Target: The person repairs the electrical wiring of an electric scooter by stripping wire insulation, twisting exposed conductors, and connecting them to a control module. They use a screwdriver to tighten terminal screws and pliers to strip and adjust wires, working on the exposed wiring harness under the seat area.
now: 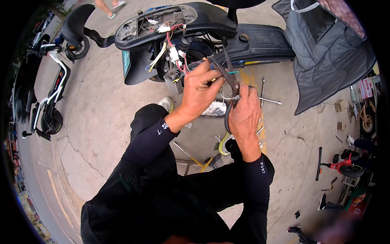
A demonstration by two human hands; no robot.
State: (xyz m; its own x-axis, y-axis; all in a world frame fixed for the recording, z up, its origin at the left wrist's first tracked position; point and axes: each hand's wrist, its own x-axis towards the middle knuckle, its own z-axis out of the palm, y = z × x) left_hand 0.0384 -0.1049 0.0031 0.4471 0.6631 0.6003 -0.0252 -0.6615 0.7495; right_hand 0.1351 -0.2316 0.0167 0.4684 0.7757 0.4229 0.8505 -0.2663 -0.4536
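My left hand (pixel 201 91) is closed, pinching thin wires near the middle of the view. A green wire end (pixel 232 72) sticks out past its fingers. My right hand (pixel 245 112) grips dark metal scissors (pixel 230 80). The scissor blades are spread and point away from me, with the green wire end at them. Just beyond my left hand, red and other coloured wires with white connectors (pixel 174 55) hang out of the opened black body of an electric scooter (pixel 211 18). A silver metal box (pixel 174 86) sits beneath the wires.
A cross-shaped wrench (pixel 270 101) and a yellow-handled tool (pixel 196 162) lie on the concrete. To the right hangs a grey quilted cover (pixel 325 61). A white-framed scooter (pixel 55 87) stands left, and a red small bike (pixel 345 167) is at lower right. Other people's feet show at the edges.
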